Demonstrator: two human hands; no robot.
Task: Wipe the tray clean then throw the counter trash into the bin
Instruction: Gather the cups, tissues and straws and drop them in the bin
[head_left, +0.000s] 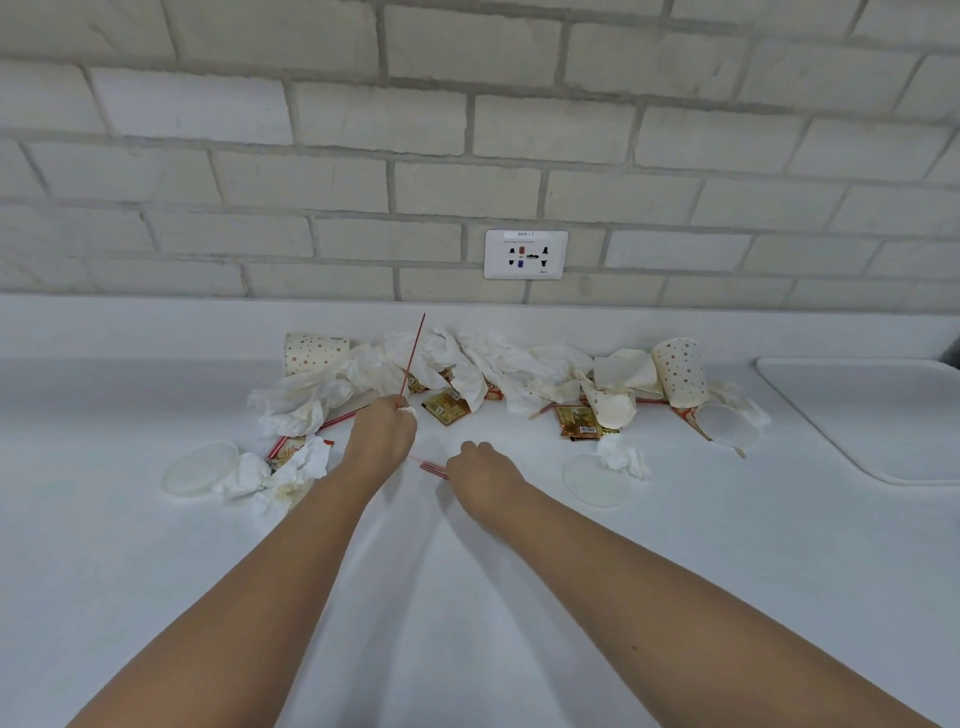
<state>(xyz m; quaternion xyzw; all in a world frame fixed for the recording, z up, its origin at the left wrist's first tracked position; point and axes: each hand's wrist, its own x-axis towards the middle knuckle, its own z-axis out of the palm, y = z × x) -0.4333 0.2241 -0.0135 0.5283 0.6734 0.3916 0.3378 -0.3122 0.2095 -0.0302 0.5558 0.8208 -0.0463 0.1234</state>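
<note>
The left hand (382, 436) was curled round a thin red straw (413, 358), which stood up tilted over the trash. The right hand (485, 470), fingers bent downward, pinched the end of a striped straw (434, 469) lying on the white tabletop (467, 597). Behind the hands lay crumpled napkins (467, 358), dotted paper cups (678, 369), sauce packets (576, 421) and clear lids (200, 467). The white tray (883, 415) sat on the tabletop at the far right, just beside the heap's edge
</note>
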